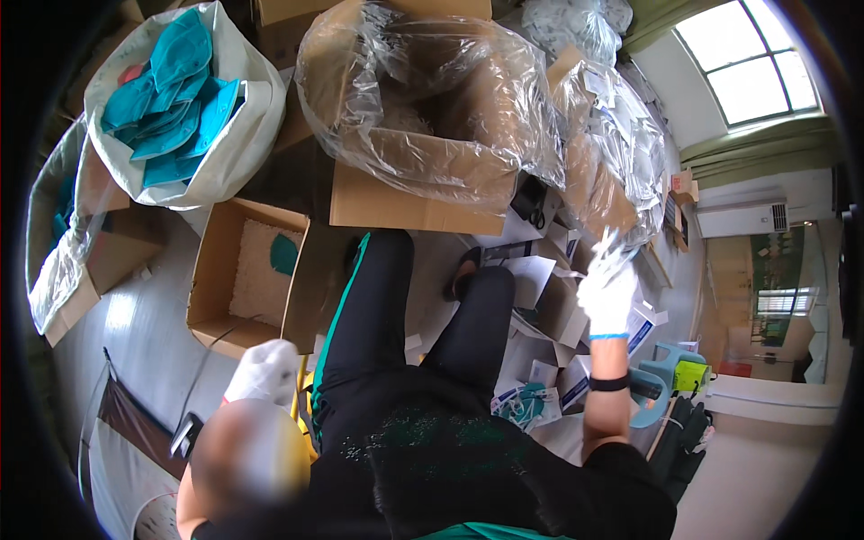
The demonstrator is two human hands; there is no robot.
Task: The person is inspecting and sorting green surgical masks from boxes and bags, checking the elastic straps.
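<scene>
My left hand (pixel 263 373) wears a white glove and hangs low at the left, near the cardboard box with pale lining. Its fingers look curled in, and what they hold, if anything, is hidden. My right hand (pixel 609 292), also in a white glove with a blue cuff edge, is stretched out at the right. Its fingers are smeared by motion, just below a clear plastic bag (pixel 634 126) full of white pieces. Whether it holds any of them does not show.
A white sack (pixel 247 144) holds teal fabric pieces (pixel 184 67). Beside it stands a large carton (pixel 418 220) lined with clear plastic. A smaller cardboard box (pixel 205 288) has one teal piece inside. Small cartons (pixel 565 310) and a blue stool (pixel 650 409) stand at the right.
</scene>
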